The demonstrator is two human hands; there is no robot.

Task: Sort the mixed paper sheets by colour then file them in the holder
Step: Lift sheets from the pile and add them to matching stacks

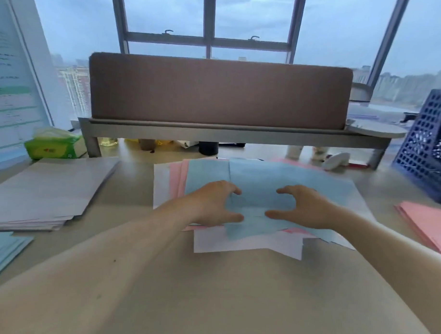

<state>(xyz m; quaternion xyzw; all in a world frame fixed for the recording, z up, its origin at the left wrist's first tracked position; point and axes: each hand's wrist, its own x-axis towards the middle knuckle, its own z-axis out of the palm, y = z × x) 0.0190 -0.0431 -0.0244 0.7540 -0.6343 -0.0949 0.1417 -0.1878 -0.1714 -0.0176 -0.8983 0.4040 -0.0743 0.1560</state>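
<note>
The left hand [213, 204] and right hand [305, 207], both spread wide and gripping nothing, flank the top blue sheet [259, 178] lying between them.

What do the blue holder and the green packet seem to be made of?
Blue holder: likely rigid moulded plastic, matt, given its regular grid of holes. Green packet: seemingly soft, glossy plastic film; its top crinkles and shines.
</note>
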